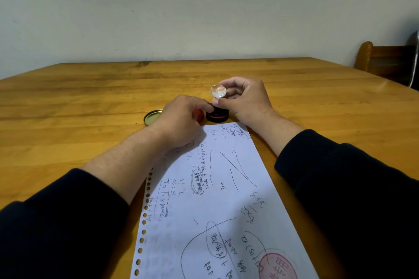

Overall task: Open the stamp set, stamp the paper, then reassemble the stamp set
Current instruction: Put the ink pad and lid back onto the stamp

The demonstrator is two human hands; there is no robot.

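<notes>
Both hands work mid-frame: our right hand [243, 102] pinches the clear-knobbed stamp [217, 91], left fingers [205, 106] steady its black base [217, 115]. Reassembly, we judge; next, seat it squarely.

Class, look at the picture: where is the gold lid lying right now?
In the head view, the gold lid lies flat on the wooden table, left of centre, just beside the left hand and beyond the paper's far-left corner.

- Stamp [217, 106]: clear faceted knob on a black base with a red band, upright just beyond the paper's far edge.
- Gold lid [151, 117]: lies flat, left of the stamp.
- Paper [215, 206]: white, scribbled, red round imprint at its near right.
</notes>
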